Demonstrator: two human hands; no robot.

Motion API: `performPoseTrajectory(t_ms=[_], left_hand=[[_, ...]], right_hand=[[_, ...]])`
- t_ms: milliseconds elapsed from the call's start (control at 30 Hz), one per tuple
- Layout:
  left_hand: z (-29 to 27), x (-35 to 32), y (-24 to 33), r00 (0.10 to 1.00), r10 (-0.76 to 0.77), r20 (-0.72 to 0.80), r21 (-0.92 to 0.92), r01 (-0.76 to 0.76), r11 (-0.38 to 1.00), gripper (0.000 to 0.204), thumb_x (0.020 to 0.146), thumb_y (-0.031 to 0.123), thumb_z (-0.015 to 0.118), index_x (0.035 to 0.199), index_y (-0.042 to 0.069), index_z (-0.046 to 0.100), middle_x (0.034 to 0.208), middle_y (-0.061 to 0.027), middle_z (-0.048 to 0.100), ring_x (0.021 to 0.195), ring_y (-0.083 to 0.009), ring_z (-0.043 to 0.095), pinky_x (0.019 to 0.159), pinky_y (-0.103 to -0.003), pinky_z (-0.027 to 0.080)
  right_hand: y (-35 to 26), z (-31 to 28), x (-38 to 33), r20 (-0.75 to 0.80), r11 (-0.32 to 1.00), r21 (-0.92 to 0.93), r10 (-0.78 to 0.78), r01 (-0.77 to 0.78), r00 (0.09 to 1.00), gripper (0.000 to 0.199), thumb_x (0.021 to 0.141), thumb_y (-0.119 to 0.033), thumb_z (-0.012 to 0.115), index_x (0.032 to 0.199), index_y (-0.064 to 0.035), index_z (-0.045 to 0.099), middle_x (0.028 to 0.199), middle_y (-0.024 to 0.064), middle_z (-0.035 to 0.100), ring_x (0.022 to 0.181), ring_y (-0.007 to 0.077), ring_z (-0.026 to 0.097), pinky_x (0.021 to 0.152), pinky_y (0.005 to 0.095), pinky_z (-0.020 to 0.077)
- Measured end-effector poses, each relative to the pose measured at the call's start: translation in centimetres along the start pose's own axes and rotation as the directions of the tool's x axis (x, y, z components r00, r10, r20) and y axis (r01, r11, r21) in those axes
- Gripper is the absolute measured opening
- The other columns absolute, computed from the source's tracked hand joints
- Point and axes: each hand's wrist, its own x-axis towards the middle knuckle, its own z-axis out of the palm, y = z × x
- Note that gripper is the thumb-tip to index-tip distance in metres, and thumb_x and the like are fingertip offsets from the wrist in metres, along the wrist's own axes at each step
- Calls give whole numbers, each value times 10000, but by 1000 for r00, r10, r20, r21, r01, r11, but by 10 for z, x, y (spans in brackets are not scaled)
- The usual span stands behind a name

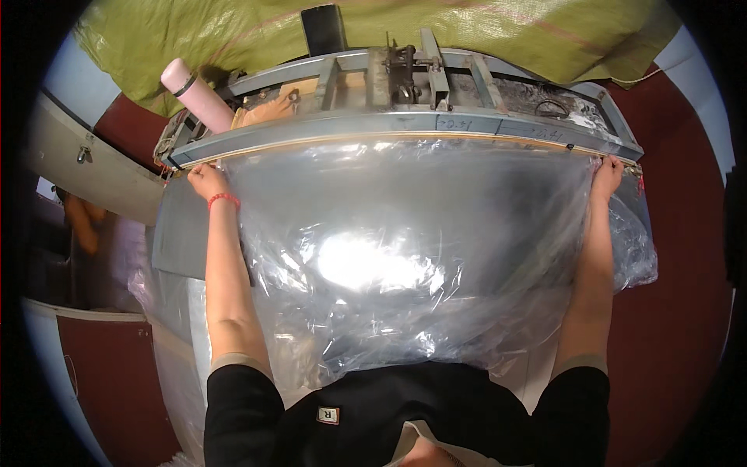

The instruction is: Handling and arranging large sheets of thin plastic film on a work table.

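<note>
The person is standing at a long grey metal machine (405, 128) and is stretching a large clear plastic bag (405, 257) across the table in front of it. The left hand (206, 180) is closing its fingers on the bag's far left corner, right at the machine's front bar (389, 140); a red band (223, 199) is sitting on that wrist. The right hand (607, 175) is pinching the bag's far right corner against the same bar. The bag is lying wide between both hands, its far edge running along the bar, its crinkled body spreading back toward the person's black shirt (405, 412) and spilling over the table's right side. A pink bottle (196, 95) is standing tilted at the machine's left end. A green woven sheet (373, 31) is lying behind the machine.
</note>
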Motion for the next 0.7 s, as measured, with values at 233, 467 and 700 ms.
performPoseTrajectory(t_ms=[233,467,700], left_hand=[[-41,42,-28,961,69,270,6,-73,997,210,845,166,453,902,-7,557,792,-129,596,740,-231,570,701,-306,448],[-89,-19,6,718,115,686,254,-385,887,191,823,169,482,814,4,579,762,-100,598,725,-165,546,681,-290,427],[-96,-123,76,475,89,875,-185,159,970,72,894,139,437,893,70,461,792,8,513,717,-61,476,630,-194,392]], right_hand=[[-7,-17,-1,240,1000,-2,-21,22,971,151,805,-194,583,799,-45,563,659,-11,511,584,65,479,534,199,381],[-47,-120,-61,337,849,-310,-321,427,885,154,774,-142,619,813,8,619,738,56,606,695,130,550,690,244,423],[-43,-211,-63,91,581,-673,-549,458,831,226,808,-179,572,957,-12,604,964,123,596,894,238,554,804,335,424]])
